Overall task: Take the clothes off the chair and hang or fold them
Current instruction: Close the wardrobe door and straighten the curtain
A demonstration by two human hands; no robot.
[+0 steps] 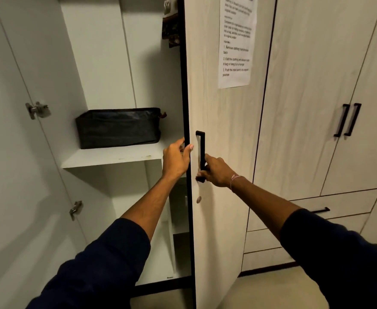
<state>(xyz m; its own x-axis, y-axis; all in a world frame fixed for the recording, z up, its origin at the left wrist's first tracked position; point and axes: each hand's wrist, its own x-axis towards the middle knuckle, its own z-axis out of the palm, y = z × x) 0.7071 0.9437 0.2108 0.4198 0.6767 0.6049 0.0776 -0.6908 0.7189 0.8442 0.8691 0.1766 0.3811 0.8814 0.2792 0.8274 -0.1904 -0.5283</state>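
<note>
So, right hand (215,172) wraps vertical door handle (201,152), left hand (176,160) pinches door edge (186,108) just beside it. Chair clothes out of view; patterned garment (170,25) hangs inside wardrobe, up left of both hands.

One head-worn wide-angle view, close to a wardrobe.

It looks forward and slightly down along both outstretched arms, near the edge of the half-open wardrobe door (218,134), with the open compartment's shelf (113,156) left and closed doors right.
</note>
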